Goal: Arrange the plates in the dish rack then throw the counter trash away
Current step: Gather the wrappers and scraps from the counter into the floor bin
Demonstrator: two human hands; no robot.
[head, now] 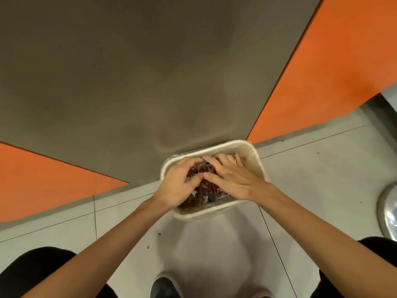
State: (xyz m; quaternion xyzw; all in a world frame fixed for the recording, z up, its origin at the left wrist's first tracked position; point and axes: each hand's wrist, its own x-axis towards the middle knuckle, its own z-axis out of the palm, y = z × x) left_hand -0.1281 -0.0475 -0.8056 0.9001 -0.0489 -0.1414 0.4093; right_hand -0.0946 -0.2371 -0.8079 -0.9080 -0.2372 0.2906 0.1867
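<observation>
- Cream plastic bin (256, 157) stands on a pale tiled floor (311, 179), seen from straight above, at about 5 o'clock from the middle of the view — its far rim sits against a grey-brown wall (129, 72) with orange panels (43, 179) at 8 and 2 o'clock.
- Both bare forearms reach in from 6 o'clock and meet over the bin's mouth.
- Left hand (178, 183) is curled, thumb and fingers closed around the 9 o'clock side of the trash (204, 186) — crumpled clear wrapping with dark red-brown contents.
- Right hand (232, 179) lies flatter over the 3 o'clock side, fingers spread and only lightly bent, pressing on the bundle rather than pinching it; whether its fingertips hook anything underneath cannot be told.
- Trash sits inside the bin's mouth, at or just below rim level, more rubbish visible at its 6 o'clock edge.
- No plates or dish rack are in view, so this looks like the last step: throwing the counter trash away.
- Next move, as judged: loosen the left fingers, let the bundle drop or push it lower, then lift both hands clear without dragging wrapping out.
- Shiny metal object (388, 209) lies at 4 o'clock on the floor.
</observation>
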